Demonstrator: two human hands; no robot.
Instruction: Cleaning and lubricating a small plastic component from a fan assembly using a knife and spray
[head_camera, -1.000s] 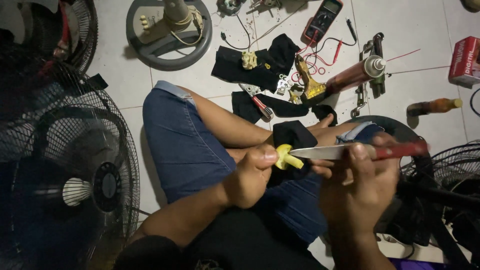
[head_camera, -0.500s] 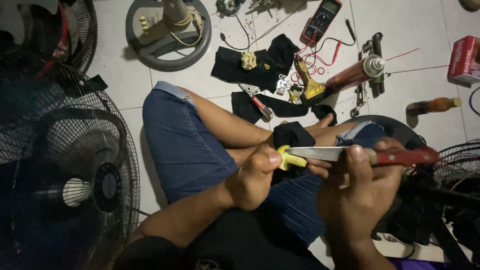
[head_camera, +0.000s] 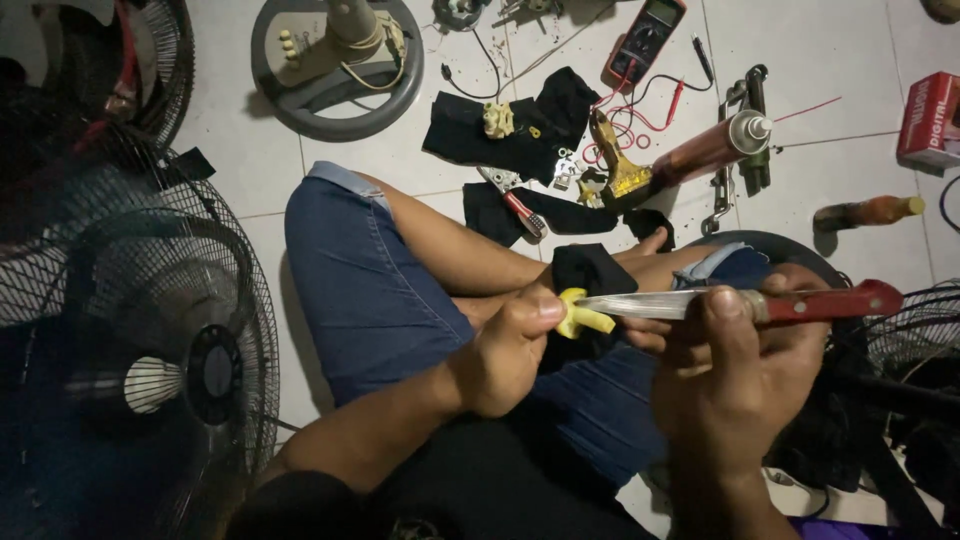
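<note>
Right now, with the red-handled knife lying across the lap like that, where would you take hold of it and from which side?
Grip the red-handled knife by its red handle, coming from the person's right: the handle end juts that way, where the right hand already wraps it. The bare blade points left into the small yellow plastic part pinched by the left hand.

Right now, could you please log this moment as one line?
left hand: pinches yellow part | right hand: holds knife | blade tip at part | fan left

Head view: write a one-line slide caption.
Seated on tiled floor, left hand pinches a small yellow part while right hand sets a red-handled knife against it.
</note>
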